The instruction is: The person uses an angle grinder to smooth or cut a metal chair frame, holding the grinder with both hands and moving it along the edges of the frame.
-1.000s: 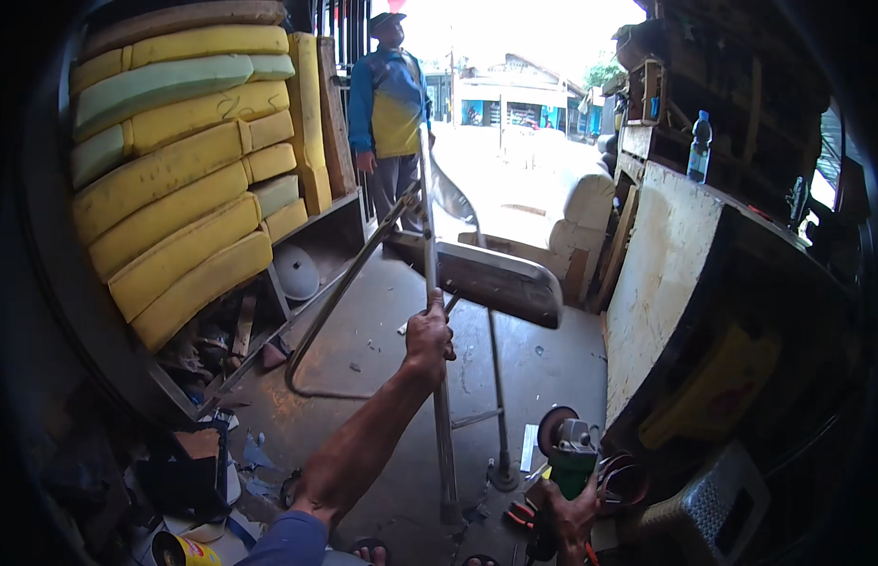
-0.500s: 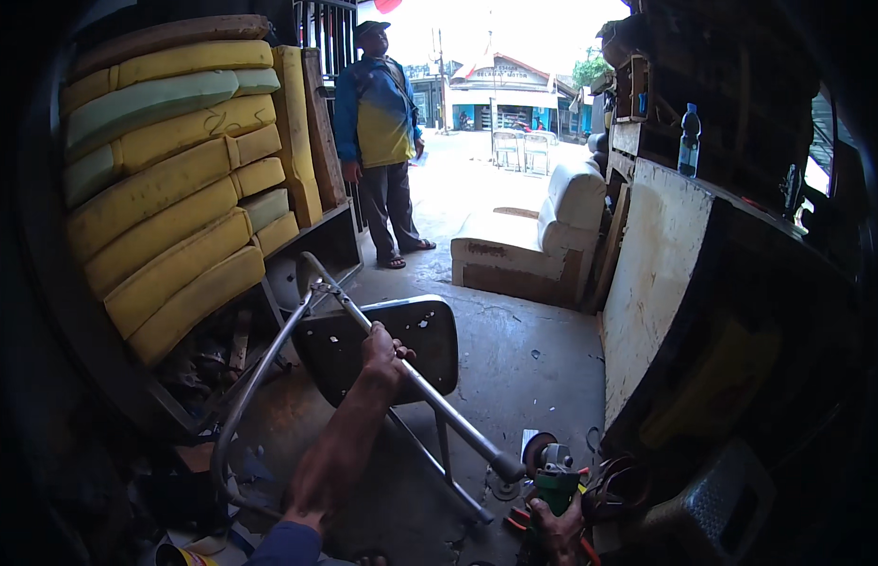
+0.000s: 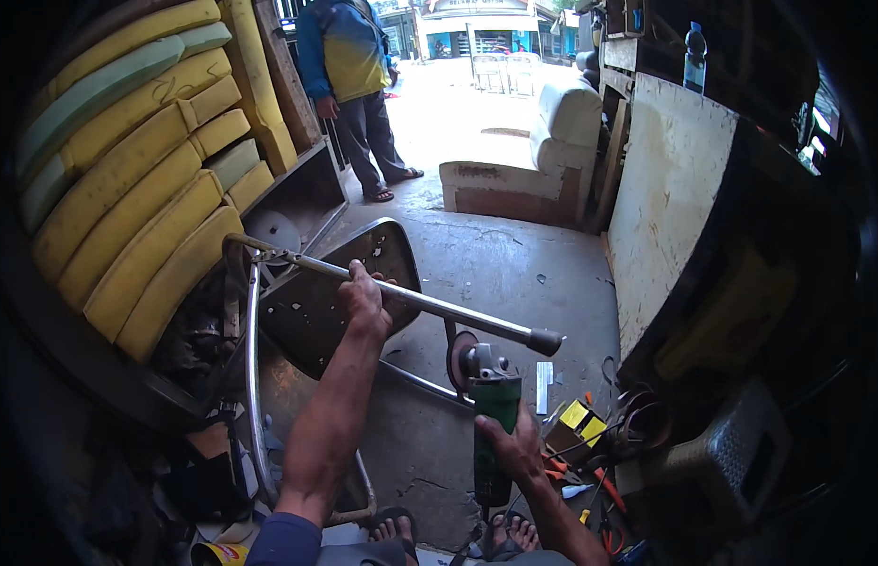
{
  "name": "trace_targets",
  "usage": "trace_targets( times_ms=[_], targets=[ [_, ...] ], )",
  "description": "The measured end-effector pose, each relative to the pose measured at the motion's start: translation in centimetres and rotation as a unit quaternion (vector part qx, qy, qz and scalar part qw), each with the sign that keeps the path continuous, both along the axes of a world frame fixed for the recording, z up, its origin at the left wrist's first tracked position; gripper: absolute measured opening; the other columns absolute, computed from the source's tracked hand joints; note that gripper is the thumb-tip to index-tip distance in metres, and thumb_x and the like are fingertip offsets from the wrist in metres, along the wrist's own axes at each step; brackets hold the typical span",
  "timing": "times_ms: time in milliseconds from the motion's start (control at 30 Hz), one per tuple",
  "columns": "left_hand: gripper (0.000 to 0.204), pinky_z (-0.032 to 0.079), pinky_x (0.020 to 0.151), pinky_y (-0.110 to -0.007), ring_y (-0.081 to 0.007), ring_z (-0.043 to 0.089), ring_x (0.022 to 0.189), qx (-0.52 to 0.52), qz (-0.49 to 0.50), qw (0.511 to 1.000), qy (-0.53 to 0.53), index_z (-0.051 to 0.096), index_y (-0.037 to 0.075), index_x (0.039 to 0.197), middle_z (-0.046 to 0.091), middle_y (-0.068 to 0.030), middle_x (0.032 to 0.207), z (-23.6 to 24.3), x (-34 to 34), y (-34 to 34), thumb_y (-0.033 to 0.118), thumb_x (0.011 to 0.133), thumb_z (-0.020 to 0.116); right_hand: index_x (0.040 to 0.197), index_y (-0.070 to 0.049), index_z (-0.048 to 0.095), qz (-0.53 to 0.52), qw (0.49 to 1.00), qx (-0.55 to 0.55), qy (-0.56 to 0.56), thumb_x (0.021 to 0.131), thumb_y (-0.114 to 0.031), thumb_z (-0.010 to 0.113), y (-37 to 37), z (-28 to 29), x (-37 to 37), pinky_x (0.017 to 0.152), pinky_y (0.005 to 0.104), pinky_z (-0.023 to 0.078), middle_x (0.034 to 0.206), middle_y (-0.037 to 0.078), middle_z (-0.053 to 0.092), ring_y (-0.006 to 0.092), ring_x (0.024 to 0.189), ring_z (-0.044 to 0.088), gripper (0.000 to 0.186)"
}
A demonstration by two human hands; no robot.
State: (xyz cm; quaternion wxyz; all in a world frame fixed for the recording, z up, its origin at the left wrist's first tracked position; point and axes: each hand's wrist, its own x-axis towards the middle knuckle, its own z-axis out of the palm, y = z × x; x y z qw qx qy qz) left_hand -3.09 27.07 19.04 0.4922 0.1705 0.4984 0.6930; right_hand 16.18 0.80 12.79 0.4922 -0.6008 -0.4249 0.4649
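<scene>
My left hand (image 3: 365,298) is wrapped round a metal tube leg of a folding chair (image 3: 458,314), which lies tipped over. The tube runs from upper left to a dark rubber foot at its right end. Behind that hand is the chair's dark seat underside (image 3: 312,325), scuffed with pale specks. In my right hand (image 3: 516,441) is a green angle grinder (image 3: 496,401), held upright by its body. Its brownish disc (image 3: 461,362) stands on edge just below the tube; I cannot tell whether they touch.
Yellow and green foam cushions (image 3: 128,208) are stacked at left. A person (image 3: 356,85) stands by the doorway near a worn white armchair (image 3: 524,151). At right are a pale panel (image 3: 670,189) and a stool (image 3: 731,453). Hand tools (image 3: 590,481) litter the floor by my right arm.
My right hand has raised the angle grinder up and leftward to the chair leg. The leg lies flatter, its rubber foot higher. The view has tipped downward, bringing my feet in.
</scene>
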Motion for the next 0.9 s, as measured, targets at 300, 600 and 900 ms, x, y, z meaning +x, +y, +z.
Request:
trace_targets(
  times_ms=[300, 600, 900],
  targets=[
    [0.061, 0.051, 0.072, -0.041, -0.0246, 0.061, 0.077, -0.027, 0.009, 0.987, 0.156, 0.056, -0.012, 0.108, 0.068, -0.0174, 0.089, -0.4, 0.3, 0.3, 0.048, 0.103, 0.048, 0.129, 0.001, 0.049, -0.011, 0.996, 0.056, 0.062, 0.089, -0.04, 0.075, 1.3, -0.8, -1.3, 0.085, 0.0369, 0.056, 0.106, 0.015, 0.071, 0.0234, 0.095, 0.07, 0.063],
    [0.054, 0.047, 0.069, -0.039, -0.0206, 0.054, 0.069, -0.01, -0.041, 0.985, 0.165, 0.056, -0.004, 0.096, 0.059, -0.0083, 0.077, -1.9, -1.7, 0.9, 0.048, 0.104, 0.047, 0.132, -0.001, 0.049, 0.057, 0.991, 0.015, 0.121, 0.088, -0.044, 0.074, 1.6, -0.1, 1.1, 0.084, 0.0354, 0.055, 0.11, 0.013, 0.066, 0.0213, 0.097, 0.066, 0.066],
    [0.045, 0.051, 0.065, -0.037, -0.018, 0.056, 0.065, 0.025, -0.109, 0.978, 0.175, 0.054, 0.003, 0.092, 0.057, -0.007, 0.075, -0.4, -3.3, -2.6, 0.047, 0.104, 0.05, 0.137, -0.001, 0.048, 0.112, 0.989, -0.007, 0.098, 0.083, -0.055, 0.076, 2.6, -1.3, 3.3, 0.087, 0.0371, 0.053, 0.113, 0.015, 0.065, 0.0241, 0.102, 0.065, 0.081]
  ],
)
